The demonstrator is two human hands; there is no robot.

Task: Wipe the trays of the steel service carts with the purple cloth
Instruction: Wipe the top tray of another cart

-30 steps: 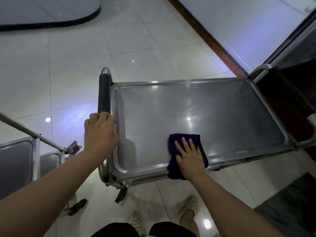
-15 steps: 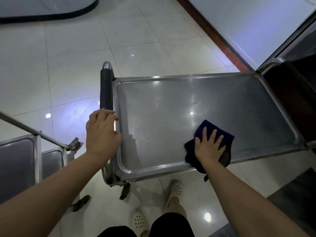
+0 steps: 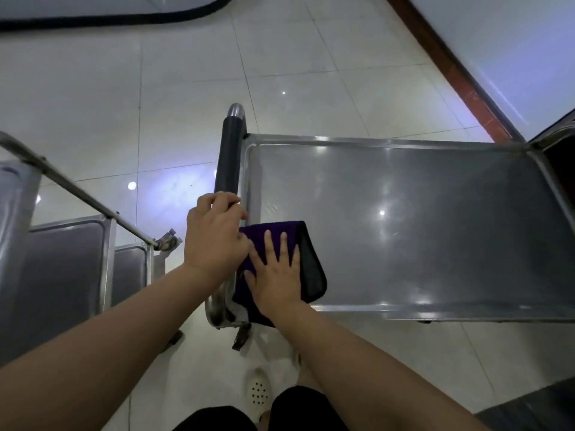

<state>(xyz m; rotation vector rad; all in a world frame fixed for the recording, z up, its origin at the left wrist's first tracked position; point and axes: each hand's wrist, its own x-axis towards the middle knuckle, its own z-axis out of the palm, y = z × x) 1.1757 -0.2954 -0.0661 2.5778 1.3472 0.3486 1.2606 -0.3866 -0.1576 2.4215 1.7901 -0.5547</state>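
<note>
Right now the L hand (image 3: 214, 234) is curled round the black-sleeved handle (image 3: 228, 157) at the left end of the steel cart, fingers wrapped over the bar. R hand (image 3: 275, 275) lies flat w/ fingers spread, pressing the purple cloth (image 3: 311, 265) onto the top tray (image 3: 420, 219) at its near-left corner; cloth is folded, one edge hanging over the tray's near rim. Both hands sit just beside each other, thumb side of L nearly touching the cloth. Rest of tray surface is bare steel w/ light reflections. Second steel cart (image 3: 65, 253) stands to the left on the tiled floor (image 3: 155, 88), its rail (image 3: 77, 191) running diagonally. White clog (image 3: 257, 388) visible below, near the cart's caster (image 3: 241, 335).
</note>
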